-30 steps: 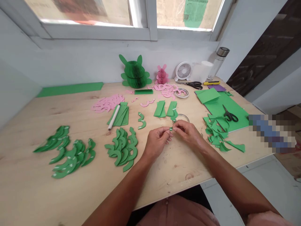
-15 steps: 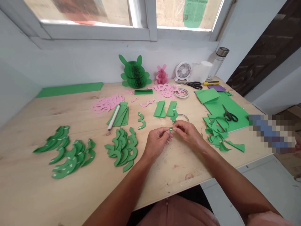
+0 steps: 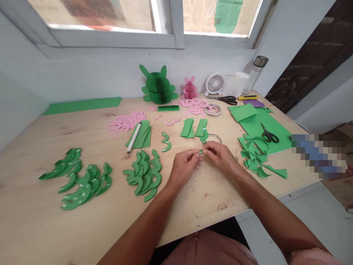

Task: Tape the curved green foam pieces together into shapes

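Note:
A curvy green paper cutout (image 3: 204,137) with white tape strips is held low over the table, its lower end between my fingertips. My left hand (image 3: 185,163) is closed in a pinch on that end, and my right hand (image 3: 217,152) pinches it from the other side. Right behind my right hand lies a roll of tape (image 3: 217,137), partly covered. A similar taped green cutout (image 3: 166,142) rests to the left. Closer to my left forearm is a pile of green wavy cutouts (image 3: 143,173).
Taped green cutouts (image 3: 85,187) lie far left. A white marker (image 3: 134,138) sits on folded green paper. Green scraps (image 3: 253,156), small scissors (image 3: 269,134) and green sheets (image 3: 278,141) are at right. Behind stand a green paper figure (image 3: 158,86), a pink one (image 3: 189,88) and a fan (image 3: 214,83).
Almost nothing differs. Both hands stay in the same place on the green cutout, with only a slight shift of the fingertips at its lower end.

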Demonstrator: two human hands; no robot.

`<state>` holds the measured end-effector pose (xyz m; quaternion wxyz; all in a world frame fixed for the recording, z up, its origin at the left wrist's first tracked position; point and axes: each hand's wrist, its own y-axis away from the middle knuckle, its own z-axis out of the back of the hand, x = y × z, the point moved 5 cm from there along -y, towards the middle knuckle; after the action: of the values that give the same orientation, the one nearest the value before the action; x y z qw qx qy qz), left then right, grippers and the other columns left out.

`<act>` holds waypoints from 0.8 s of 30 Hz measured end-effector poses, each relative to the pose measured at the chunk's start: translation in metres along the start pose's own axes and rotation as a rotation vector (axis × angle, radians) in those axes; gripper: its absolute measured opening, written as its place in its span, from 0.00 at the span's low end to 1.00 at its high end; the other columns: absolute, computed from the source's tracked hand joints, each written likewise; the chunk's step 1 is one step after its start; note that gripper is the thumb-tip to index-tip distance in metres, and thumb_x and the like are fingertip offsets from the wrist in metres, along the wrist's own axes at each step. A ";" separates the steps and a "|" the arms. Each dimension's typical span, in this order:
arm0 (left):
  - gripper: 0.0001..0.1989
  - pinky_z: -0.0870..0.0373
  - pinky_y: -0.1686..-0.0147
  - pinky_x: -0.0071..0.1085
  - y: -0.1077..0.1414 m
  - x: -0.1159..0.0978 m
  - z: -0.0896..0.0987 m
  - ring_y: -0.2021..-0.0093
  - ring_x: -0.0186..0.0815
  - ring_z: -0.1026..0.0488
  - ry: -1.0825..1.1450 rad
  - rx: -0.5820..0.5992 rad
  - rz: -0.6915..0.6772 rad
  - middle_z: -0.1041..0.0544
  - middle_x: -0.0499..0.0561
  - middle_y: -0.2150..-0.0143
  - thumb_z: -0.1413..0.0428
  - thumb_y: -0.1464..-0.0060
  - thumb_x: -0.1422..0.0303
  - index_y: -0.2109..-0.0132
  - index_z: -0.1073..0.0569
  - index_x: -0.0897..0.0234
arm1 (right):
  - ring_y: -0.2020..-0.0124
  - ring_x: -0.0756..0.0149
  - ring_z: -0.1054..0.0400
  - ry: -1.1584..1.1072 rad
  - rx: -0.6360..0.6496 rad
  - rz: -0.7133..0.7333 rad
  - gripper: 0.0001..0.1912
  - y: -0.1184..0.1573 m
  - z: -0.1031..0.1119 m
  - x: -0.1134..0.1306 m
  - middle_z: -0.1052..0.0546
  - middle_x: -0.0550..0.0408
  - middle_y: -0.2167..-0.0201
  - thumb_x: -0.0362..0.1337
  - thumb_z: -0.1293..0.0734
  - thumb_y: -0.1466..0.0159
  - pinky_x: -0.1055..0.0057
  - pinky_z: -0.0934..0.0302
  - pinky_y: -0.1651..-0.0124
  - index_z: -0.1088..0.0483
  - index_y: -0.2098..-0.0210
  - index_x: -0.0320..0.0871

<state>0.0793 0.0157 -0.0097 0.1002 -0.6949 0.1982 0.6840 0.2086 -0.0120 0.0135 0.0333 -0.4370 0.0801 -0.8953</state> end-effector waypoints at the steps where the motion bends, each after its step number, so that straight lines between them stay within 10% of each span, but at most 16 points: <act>1: 0.10 0.34 0.79 0.24 0.000 0.000 0.000 0.79 0.29 0.32 -0.002 0.001 0.000 0.24 0.50 0.75 0.47 0.54 0.69 0.67 0.23 0.68 | 0.73 0.71 0.40 0.003 -0.001 -0.002 0.05 0.000 0.000 0.000 0.31 0.58 0.76 0.33 0.39 0.40 0.74 0.48 0.70 0.34 0.72 0.42; 24: 0.11 0.34 0.79 0.23 -0.001 0.002 0.001 0.78 0.29 0.33 -0.086 -0.012 -0.079 0.24 0.50 0.77 0.46 0.53 0.67 0.65 0.21 0.66 | 0.74 0.71 0.40 0.042 -0.011 0.004 0.05 0.000 0.000 0.001 0.31 0.58 0.76 0.33 0.39 0.41 0.74 0.48 0.70 0.33 0.72 0.42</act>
<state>0.0790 0.0171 -0.0117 0.1317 -0.6726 0.1620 0.7100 0.2076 -0.0126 0.0140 0.0311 -0.4183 0.0867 -0.9036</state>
